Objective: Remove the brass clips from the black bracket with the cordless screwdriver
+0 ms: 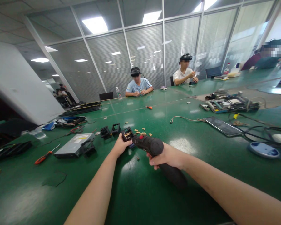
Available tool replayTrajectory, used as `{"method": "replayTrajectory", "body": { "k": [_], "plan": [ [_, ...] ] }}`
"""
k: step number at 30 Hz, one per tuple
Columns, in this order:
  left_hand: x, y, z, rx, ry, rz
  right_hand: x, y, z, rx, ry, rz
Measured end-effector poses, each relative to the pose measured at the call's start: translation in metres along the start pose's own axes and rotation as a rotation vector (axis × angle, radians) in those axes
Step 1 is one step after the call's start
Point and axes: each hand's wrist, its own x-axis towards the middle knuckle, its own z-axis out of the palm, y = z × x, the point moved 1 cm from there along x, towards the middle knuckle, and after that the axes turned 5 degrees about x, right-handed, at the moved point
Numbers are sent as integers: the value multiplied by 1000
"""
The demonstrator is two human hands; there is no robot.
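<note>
My right hand (166,156) is closed round a black electric screwdriver (152,147) with a red button, its tip aimed at a small black square part (127,135). My left hand (120,145) grips that part from below and holds it just above the green table (154,193). Two similar black frames (110,130) stand to its left. Small tan pieces (142,131) lie scattered just beyond it.
A grey metal drive box (75,145) and a red-handled screwdriver (45,154) lie to the left. On the right are a tablet (222,125), cables, circuit boards (229,103) and a blue-white disc (263,149). Two people sit at the far side.
</note>
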Motion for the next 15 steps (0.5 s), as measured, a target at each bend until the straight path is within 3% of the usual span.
{"method": "replayTrajectory", "body": {
  "k": [11,15],
  "plan": [
    [-1,2,-2,-56,-9,-24,2,4,-3,21,-36,4],
    [2,-3,-3,-205,1,-82,3,4,-3,33,-39,13]
  ]
}}
